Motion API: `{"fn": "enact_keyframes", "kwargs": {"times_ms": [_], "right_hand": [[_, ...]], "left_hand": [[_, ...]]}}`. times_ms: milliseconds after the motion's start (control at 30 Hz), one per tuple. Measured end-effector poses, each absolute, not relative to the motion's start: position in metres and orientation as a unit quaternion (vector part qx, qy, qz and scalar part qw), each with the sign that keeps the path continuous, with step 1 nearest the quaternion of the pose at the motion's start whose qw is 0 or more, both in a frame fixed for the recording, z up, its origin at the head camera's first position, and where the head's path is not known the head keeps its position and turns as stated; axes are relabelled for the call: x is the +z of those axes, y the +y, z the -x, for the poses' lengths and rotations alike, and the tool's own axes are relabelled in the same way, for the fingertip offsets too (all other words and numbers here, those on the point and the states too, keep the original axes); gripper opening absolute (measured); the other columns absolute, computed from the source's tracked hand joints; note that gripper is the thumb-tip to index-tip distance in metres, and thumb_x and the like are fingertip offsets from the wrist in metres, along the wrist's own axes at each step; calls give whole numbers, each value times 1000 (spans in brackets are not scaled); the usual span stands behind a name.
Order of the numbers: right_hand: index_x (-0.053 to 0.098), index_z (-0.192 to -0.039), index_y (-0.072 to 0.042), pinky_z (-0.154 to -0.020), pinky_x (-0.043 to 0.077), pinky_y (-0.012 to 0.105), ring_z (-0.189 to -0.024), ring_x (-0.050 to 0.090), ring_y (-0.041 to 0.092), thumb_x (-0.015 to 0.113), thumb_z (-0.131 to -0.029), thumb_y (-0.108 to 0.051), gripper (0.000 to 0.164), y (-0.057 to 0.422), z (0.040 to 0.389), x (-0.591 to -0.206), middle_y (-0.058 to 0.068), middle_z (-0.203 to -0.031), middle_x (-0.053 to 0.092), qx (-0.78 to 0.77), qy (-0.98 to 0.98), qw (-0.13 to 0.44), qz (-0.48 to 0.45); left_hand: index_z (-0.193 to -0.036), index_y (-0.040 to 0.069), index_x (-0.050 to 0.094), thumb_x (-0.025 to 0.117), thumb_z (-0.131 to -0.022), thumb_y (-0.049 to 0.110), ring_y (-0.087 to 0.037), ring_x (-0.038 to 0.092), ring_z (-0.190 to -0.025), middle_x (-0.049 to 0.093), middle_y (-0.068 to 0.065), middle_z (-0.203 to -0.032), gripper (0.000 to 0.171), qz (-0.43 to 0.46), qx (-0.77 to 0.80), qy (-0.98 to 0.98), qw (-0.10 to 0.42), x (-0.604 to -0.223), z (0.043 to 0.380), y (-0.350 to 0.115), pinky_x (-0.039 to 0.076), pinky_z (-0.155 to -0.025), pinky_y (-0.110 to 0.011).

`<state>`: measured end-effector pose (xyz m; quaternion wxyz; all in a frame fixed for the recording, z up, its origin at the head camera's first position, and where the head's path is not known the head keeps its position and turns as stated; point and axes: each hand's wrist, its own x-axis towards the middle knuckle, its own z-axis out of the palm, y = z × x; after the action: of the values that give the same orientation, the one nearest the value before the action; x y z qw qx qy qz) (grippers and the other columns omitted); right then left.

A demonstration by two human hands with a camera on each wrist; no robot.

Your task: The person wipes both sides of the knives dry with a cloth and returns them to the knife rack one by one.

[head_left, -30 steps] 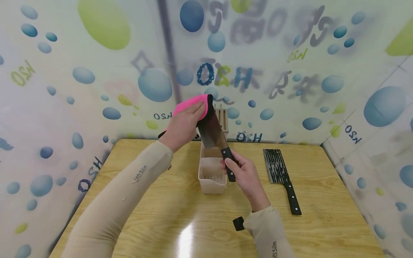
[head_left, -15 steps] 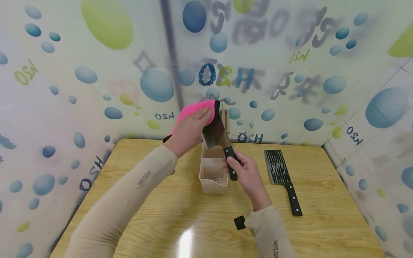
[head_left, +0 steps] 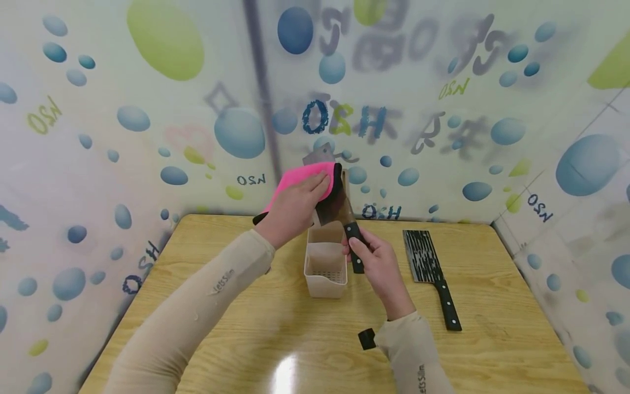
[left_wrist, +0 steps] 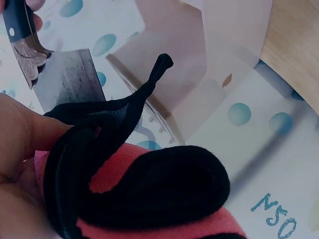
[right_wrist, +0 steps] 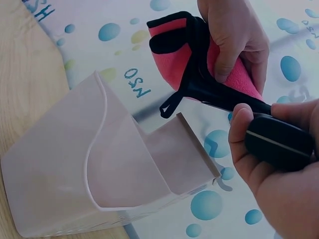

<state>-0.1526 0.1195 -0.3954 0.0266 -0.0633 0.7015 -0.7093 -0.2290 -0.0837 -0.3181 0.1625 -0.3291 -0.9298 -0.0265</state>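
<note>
In the head view my right hand grips the black riveted handle of a cleaver, its blade tilted up and away. My left hand pinches a pink cloth with black edging, folded over the blade, fingers on one side and thumb on the other in the right wrist view. The blade's far end shows above the cloth, and the part near the handle is bare. The left wrist view shows the cloth's black hanging loop beside the blade. Some of the blade is hidden under the cloth.
Behind and below the cleaver stands a pale plastic knife holder with a perforated bottom and slots at its back. A second cleaver, its blade patterned black, lies on the wooden table at right. A patterned wall rises behind.
My left hand and the cloth have slid down the blade toward the handle and slightly right, uncovering the blade's far end. My right hand keeps its grip with only a small shift.
</note>
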Motion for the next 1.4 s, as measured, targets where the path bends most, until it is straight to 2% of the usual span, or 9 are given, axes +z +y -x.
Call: {"fn": "enact_keyframes", "kwargs": {"times_ms": [333, 533, 767, 867, 1033, 1100, 1267, 1400], "right_hand": [[62, -131, 2, -87, 60, 26, -98, 64, 25, 51, -109, -14, 29, 118, 155, -394, 27, -117, 63, -718, 694, 22, 47], [60, -136, 0, -90, 60, 28, -99, 65, 25, 51, -110, -16, 32, 117, 156, -395, 25, -118, 65, -715, 698, 18, 42], [58, -139, 0, -85, 61, 25, -96, 65, 21, 52, -110, -17, 35, 117, 156, -398, 29, -121, 63, -718, 695, 8, 39], [57, -141, 2, -81, 61, 24, -92, 66, 18, 50, -110, -16, 36, 116, 155, -398, 31, -120, 63, -722, 691, 1, 37], [56, -145, 0, -79, 62, 29, -87, 66, 16, 46, -110, -14, 39, 114, 155, -398, 25, -114, 66, -726, 687, -18, 21], [56, -145, -1, -80, 62, 31, -86, 66, 17, 45, -109, -14, 39, 114, 154, -398, 24, -112, 66, -727, 686, -25, 16], [57, -144, 1, -80, 61, 28, -87, 65, 18, 43, -109, -13, 40, 113, 153, -396, 31, -117, 64, -731, 682, -29, 10], [58, -143, 0, -82, 60, 25, -91, 64, 22, 43, -109, -13, 39, 113, 153, -394, 26, -116, 64, -730, 683, -22, 3]], "left_hand": [[-152, -1, 47, 60, -93, -6, -33, 65, -122, 46, -16, -158, 61, 348, -22, -922, 169, -324, 223, -80, 56, -100, -36], [-152, -2, 48, 63, -94, -3, -32, 67, -119, 48, -17, -157, 60, 357, -22, -917, 174, -330, 220, -79, 56, -101, -36], [-152, -3, 48, 70, -91, 0, -30, 60, -131, 48, -17, -157, 65, 365, -6, -914, 177, -335, 214, -78, 54, -103, -36], [-151, -3, 48, 70, -90, -2, -30, 62, -127, 49, -17, -156, 65, 366, -5, -912, 183, -337, 212, -78, 56, -99, -35], [-152, -2, 48, 68, -88, -5, -30, 63, -125, 49, -17, -156, 66, 367, -20, -913, 178, -337, 207, -77, 58, -93, -35], [-152, -2, 48, 67, -87, -7, -30, 61, -129, 49, -17, -156, 67, 367, -32, -913, 175, -337, 206, -76, 58, -95, -35], [-152, -2, 47, 70, -83, -10, -32, 59, -131, 48, -17, -157, 73, 370, -67, -911, 169, -338, 203, -76, 55, -101, -39], [-152, -2, 48, 69, -81, -13, -32, 58, -132, 49, -17, -156, 74, 381, -78, -903, 182, -340, 200, -76, 56, -99, -38]]}}
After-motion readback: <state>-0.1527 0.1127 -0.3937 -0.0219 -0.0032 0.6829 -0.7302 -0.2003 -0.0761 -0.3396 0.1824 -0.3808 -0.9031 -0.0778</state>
